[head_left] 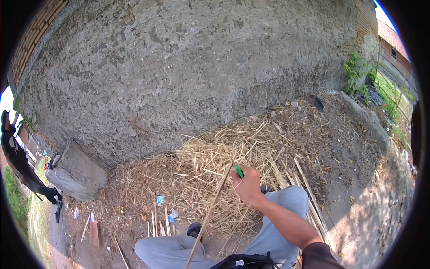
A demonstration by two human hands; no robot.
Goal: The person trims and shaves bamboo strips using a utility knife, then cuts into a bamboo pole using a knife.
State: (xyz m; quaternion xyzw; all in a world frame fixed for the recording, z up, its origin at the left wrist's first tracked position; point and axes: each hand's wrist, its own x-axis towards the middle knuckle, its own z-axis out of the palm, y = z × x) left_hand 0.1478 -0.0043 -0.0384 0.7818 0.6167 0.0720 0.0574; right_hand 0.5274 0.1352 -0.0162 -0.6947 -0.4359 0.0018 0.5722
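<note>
My right hand (249, 186) is closed around a small green-handled knife (238, 170); its blade is too small to make out. Against the knife lies the upper end of a long, thin bamboo strip (210, 209), which slants down between my knees to the bottom edge of the view. My left hand is out of sight. Below and beyond the strip spreads a heap of pale bamboo shavings (215, 161) on the ground.
A rough plastered wall (192, 67) rises in front. Split bamboo lengths (316, 210) lie beside my right leg, and shorter sticks (161, 222) by my left foot. A concrete block (80, 172) stands left, near a person in dark clothes (22, 157).
</note>
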